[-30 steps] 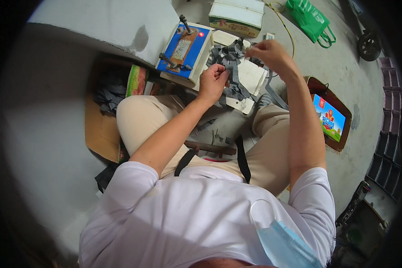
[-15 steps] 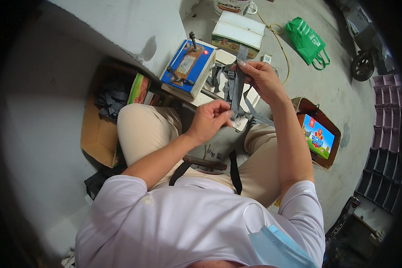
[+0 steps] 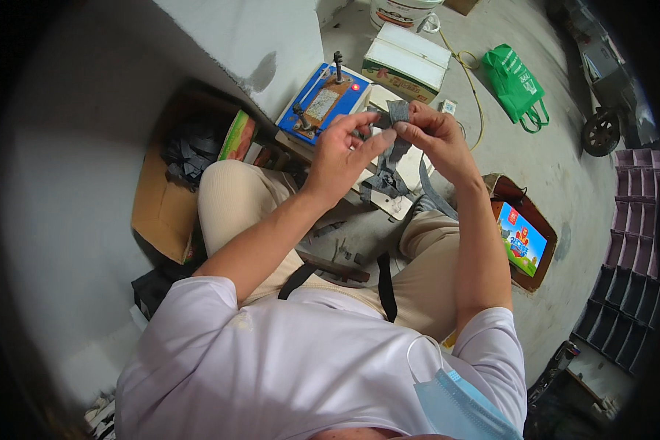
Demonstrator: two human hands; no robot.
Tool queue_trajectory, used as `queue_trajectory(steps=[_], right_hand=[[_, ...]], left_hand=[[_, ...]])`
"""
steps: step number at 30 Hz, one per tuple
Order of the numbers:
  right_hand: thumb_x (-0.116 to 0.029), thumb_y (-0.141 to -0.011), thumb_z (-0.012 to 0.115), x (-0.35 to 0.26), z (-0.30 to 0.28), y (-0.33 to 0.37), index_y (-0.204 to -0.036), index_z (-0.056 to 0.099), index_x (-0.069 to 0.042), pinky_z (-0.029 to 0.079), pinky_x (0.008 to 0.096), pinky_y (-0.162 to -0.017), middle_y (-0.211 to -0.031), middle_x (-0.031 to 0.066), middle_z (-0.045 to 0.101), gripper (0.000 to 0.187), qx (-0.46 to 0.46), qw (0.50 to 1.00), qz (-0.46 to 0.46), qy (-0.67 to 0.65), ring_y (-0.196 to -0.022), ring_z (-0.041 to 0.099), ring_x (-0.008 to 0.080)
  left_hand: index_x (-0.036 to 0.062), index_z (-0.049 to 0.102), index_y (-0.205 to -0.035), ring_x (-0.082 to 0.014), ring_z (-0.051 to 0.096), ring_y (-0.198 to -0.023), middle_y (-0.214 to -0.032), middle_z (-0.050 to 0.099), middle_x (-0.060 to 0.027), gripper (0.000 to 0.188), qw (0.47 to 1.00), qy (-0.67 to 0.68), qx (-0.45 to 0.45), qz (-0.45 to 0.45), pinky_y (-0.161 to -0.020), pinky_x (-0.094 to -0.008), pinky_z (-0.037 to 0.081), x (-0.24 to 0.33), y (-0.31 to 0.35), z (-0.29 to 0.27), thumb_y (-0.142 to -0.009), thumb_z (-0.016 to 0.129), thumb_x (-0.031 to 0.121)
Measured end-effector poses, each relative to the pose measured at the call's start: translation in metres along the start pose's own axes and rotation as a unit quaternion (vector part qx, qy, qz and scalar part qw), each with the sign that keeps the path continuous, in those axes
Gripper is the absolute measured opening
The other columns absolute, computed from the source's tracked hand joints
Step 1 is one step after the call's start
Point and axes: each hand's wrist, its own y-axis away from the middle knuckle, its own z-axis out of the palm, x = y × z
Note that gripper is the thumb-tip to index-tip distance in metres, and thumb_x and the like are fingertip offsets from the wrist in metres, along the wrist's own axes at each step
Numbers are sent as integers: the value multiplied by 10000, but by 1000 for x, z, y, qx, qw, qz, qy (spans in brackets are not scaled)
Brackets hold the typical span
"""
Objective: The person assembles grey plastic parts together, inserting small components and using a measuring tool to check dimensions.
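Observation:
My right hand (image 3: 441, 141) pinches a grey fabric strip (image 3: 398, 111), its short bent end standing up beside the thumb. Close by on the left, my left hand (image 3: 342, 155) has its thumb and fingers bent around the same strip; the exact grip of its fingertips is partly hidden. More grey strips (image 3: 386, 183) lie bunched under my hands on a small white work surface (image 3: 390, 207), and one long strip trails down to the right past my wrist. Left of the hands sits a blue-topped device (image 3: 323, 103) with two upright metal posts and a lit red lamp.
A cardboard box (image 3: 158, 220) with dark grey strips (image 3: 191, 154) stands by my left knee. Beyond the device are a white-topped carton (image 3: 411, 55) and a white bucket (image 3: 403, 13). Rightward lie a yellow cord (image 3: 481, 110), a green bag (image 3: 515, 84) and a lit screen (image 3: 522, 238) in a box.
My left hand has moved up and away from me to meet the right. The strip, before hanging downward from the right hand, now has its end bent up between both hands.

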Motion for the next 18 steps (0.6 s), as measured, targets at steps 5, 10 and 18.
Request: queue_trajectory(steps=[5,10,18], right_hand=[[-106,-873,645,0,8,2,-849,650,49,382,237,-614,-757,-4,489,157,-23,997,26,62,-696,437,82],[-70,-884,619,-12,5,5,-959,700,-20,307,187,-501,-767,-16,637,121,153,980,111,-64,-570,382,14],[-34,-896,590,-22,37,10,-1105,669,-51,290,162,-486,-815,-66,586,223,84,972,74,-206,-569,369,-2]], left_hand=[[78,669,-952,13,428,-616,-735,576,72,152,991,116,-2,-72,-517,-159,309,-4,-16,6,-849,696,188],[24,673,-830,-39,547,-662,-756,644,-2,79,981,155,83,-82,-620,-172,440,-3,-23,2,-837,686,101],[-9,631,-967,-105,625,-793,-914,644,-55,149,957,283,52,-43,-750,-234,532,-5,-28,5,-945,514,80]])
